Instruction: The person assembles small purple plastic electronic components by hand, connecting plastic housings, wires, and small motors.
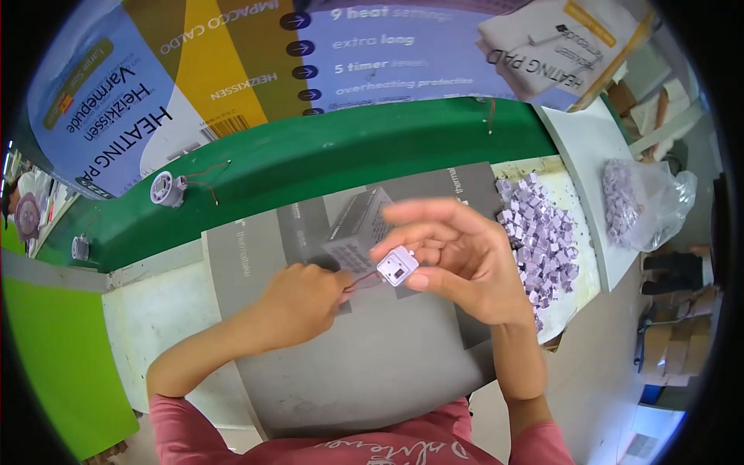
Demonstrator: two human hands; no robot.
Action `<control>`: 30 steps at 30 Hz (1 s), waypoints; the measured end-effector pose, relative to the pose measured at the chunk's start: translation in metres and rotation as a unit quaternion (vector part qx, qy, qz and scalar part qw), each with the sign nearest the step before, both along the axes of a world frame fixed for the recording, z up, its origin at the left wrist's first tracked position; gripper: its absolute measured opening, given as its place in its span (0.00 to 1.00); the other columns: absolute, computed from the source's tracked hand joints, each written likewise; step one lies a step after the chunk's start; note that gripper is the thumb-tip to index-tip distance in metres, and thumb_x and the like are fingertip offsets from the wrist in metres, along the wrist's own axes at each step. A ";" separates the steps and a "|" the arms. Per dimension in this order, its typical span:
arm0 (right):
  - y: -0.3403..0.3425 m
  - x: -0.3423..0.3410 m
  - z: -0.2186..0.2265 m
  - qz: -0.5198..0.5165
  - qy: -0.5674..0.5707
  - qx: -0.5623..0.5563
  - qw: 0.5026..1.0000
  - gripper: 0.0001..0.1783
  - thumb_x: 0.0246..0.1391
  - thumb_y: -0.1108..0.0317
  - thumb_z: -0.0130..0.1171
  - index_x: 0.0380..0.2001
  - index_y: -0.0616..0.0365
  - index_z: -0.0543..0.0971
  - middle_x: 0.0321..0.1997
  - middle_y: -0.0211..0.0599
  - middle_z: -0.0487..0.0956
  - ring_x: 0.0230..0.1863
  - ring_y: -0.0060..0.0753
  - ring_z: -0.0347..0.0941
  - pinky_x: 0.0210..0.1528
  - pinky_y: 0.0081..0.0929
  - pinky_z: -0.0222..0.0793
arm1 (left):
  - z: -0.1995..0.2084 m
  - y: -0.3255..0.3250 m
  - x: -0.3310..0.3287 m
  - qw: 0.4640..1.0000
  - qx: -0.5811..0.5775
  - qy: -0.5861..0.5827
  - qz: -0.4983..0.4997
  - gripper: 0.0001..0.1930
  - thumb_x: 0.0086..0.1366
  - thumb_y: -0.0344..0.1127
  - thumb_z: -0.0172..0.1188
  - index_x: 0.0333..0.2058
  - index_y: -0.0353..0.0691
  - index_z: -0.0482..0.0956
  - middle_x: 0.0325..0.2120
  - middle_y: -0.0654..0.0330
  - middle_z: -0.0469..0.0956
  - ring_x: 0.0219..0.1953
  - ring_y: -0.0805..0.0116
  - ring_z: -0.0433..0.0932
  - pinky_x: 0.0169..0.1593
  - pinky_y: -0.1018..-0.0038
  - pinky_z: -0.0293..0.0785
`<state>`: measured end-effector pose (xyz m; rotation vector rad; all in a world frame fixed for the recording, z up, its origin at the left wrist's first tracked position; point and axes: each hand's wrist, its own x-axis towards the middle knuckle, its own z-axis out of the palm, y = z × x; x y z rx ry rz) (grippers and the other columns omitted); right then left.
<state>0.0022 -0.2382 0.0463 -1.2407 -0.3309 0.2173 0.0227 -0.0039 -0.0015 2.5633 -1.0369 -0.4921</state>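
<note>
In front of me, my right hand [469,260] holds a small pale-lilac square plastic part [397,266] between thumb and fingers. A dark opening and small holes show on its upper face. My left hand [306,304] is closed just left of it, pinching thin reddish wires [363,281] that run toward the part. Whether the wires are joined to it, I cannot tell. Both hands are above a grey printed cardboard sheet [364,380]. A heap of similar small square parts [541,240] lies to the right of my right hand.
Beyond the cardboard runs a green conveyor belt [349,143] carrying round white motor-like units [166,189] with red wires. Large printed boxes [225,70] stand along the far side. At the right, a clear plastic bag [651,203] of similar parts lies on a white ledge [577,147].
</note>
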 end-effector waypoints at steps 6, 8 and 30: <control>-0.005 0.010 -0.040 0.000 0.031 0.086 0.996 0.22 0.52 0.77 0.67 0.51 0.67 0.76 0.49 0.50 0.81 0.50 0.32 0.78 0.53 0.28 0.74 | 0.019 -0.003 0.015 0.940 -0.185 0.282 0.058 0.09 0.69 0.34 0.56 0.43 0.44 0.83 0.25 0.57 0.82 0.27 0.66 0.81 0.33 0.67 0.74; -0.006 0.013 -0.049 -0.026 0.077 0.063 0.995 0.22 0.55 0.74 0.66 0.52 0.67 0.75 0.49 0.50 0.81 0.49 0.31 0.79 0.52 0.27 0.74 | 0.013 -0.004 0.017 0.913 -0.213 0.336 0.087 0.09 0.70 0.35 0.56 0.43 0.42 0.83 0.25 0.58 0.81 0.27 0.70 0.81 0.33 0.69 0.73; 0.010 0.011 -0.067 -0.070 -0.139 -0.168 0.973 0.19 0.53 0.77 0.65 0.50 0.67 0.81 0.48 0.44 0.78 0.42 0.28 0.74 0.44 0.23 0.71 | 0.012 0.006 0.023 0.790 -0.410 0.428 0.159 0.08 0.66 0.28 0.63 0.38 0.27 0.82 0.30 0.52 0.85 0.36 0.70 0.84 0.44 0.76 0.78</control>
